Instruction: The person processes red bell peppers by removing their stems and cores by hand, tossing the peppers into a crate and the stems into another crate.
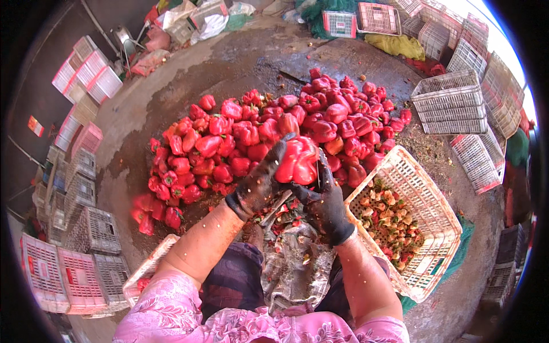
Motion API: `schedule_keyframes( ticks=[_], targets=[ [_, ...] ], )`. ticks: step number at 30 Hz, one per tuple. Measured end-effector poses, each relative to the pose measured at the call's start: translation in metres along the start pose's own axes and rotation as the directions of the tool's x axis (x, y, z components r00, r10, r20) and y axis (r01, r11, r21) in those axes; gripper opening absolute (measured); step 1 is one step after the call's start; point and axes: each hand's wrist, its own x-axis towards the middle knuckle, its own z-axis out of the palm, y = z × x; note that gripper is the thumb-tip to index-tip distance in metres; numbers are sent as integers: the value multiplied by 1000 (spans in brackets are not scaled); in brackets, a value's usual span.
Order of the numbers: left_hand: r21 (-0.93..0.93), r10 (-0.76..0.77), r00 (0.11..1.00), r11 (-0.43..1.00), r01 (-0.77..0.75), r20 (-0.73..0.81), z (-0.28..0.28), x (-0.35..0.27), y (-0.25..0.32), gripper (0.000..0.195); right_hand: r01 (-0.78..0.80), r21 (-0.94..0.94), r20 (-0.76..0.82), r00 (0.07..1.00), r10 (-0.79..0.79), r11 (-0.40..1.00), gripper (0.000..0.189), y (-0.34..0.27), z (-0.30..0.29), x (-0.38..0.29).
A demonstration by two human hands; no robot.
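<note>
A large red bell pepper [297,160] is held up in front of me, over the near side of a heap of red bell peppers [246,133]. My left hand [262,178], in a dirty black glove, grips its left side, thumb and fingers spread around it. On the pepper's right, my gloved right hand [324,199] has its index finger raised along a thin knife blade [318,169]; the handle is hidden in the hand. Beside my right forearm, a tilted whitish plastic crate [433,214] contains cut pepper cores [388,221] with seeds and green stems.
Another crate [150,268] with red pieces in it is partly hidden by my left arm. Between my legs lies a soiled plastic sheet [296,253] with pepper scraps. Stacked crates line the left wall [92,231] and the right side [450,103]. The concrete floor [206,64] is partly wet.
</note>
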Motion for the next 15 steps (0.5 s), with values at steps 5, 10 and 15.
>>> schedule_keyframes(
  ticks=[5,10,15],
  targets=[
    [-157,-144,987,979,132,-73,13,-14,-1,60,-53,259,92,995,30,964,60,-17,-21,-7],
    [428,195,981,888,-167,-23,15,-32,-9,57,-191,406,62,981,182,894,28,-31,-54,-11],
    [-409,-7,1000,912,2,-11,35,-38,-11,66,-142,831,-32,953,300,538,41,13,-88,-3]
  ],
)
